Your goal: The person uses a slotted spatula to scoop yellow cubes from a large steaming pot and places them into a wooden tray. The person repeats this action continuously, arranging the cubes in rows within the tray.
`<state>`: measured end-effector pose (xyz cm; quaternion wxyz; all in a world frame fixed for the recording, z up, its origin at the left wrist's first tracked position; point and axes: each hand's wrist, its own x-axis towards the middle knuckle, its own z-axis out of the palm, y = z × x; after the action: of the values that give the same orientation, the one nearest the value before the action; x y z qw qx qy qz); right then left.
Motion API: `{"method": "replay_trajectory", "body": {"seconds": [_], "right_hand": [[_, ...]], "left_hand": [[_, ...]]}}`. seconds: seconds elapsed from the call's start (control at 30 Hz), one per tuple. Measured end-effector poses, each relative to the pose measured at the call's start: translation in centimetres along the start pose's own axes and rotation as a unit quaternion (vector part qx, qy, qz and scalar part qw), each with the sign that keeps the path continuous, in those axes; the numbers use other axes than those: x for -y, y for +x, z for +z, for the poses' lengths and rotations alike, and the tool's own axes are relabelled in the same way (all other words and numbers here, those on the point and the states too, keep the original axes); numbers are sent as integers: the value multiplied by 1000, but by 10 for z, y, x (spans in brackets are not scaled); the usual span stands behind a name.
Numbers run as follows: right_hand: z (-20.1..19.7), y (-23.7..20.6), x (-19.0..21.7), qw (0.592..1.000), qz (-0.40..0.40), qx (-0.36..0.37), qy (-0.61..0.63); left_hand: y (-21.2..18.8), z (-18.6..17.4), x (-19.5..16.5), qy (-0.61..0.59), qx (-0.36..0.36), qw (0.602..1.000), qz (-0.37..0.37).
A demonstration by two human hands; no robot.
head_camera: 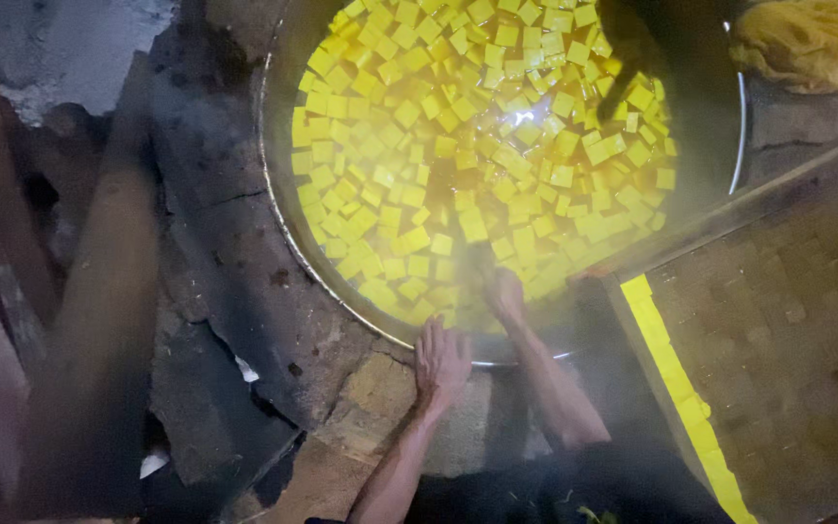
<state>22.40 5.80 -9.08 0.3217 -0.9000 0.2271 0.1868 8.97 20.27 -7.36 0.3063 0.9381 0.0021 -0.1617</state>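
We note the left hand (441,361), fingers spread flat, resting on the stone rim (380,383) at lower centre. The right hand (503,294) reaches into the big pan (278,209) among floating yellow cubes (438,146); its grip we cannot tell through steam. A wooden tray (778,320) with a yellow row sits at lower right.

Cubes (458,146) float in the pan (278,194); a tray (788,320) lies right of it, a cloth (807,39) behind the tray.
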Motion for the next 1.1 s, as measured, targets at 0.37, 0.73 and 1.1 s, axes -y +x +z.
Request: {"method": "replay_trajectory", "body": {"seconds": [0.37,0.73,1.1], "right_hand": [[-18,-22,14,964,0,-11,266],[-250,-168,-139,957,-75,-106,257],[-311,-249,-314,989,45,-125,60]], "left_hand": [[-5,-1,-8,31,-49,998,28],[-32,20,-16,36,-46,998,-39],[23,0,-96,-5,-233,953,191]]}}
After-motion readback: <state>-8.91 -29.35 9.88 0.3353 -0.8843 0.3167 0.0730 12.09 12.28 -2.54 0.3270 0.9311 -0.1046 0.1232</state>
